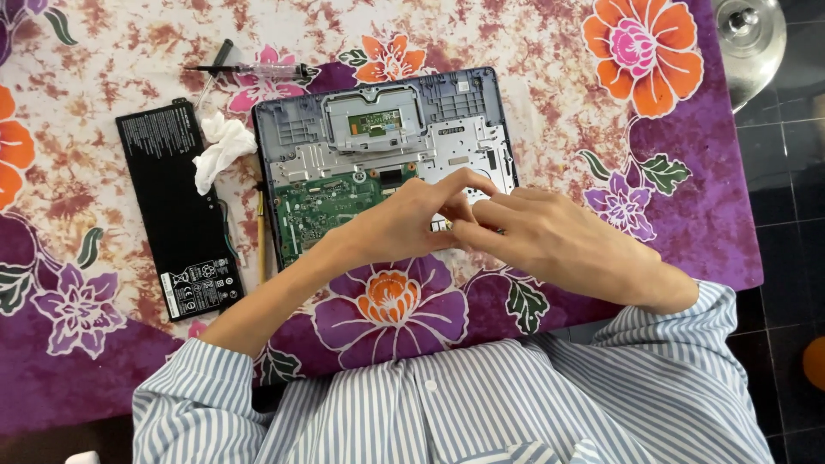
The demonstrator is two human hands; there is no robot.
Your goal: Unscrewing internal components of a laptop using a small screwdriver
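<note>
Left hand and right hand together over opened laptop on flowered counter — fingertips pinched on small part, grip's contents unclear. Black battery, crumpled tissue, screwdriver beside — left.

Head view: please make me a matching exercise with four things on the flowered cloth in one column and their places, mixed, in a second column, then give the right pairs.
Things:
1. black battery pack
2. white crumpled tissue
3. screwdriver
4. opened laptop

Places:
A. under both hands, its green circuit board exposed
B. flat on the cloth, left of the laptop
C. near the far edge of the cloth, beyond the battery
D. between the battery's far end and the laptop's far left corner

Pairs: 1-B, 2-D, 3-C, 4-A.

The left hand and the right hand meet over the laptop.
</note>
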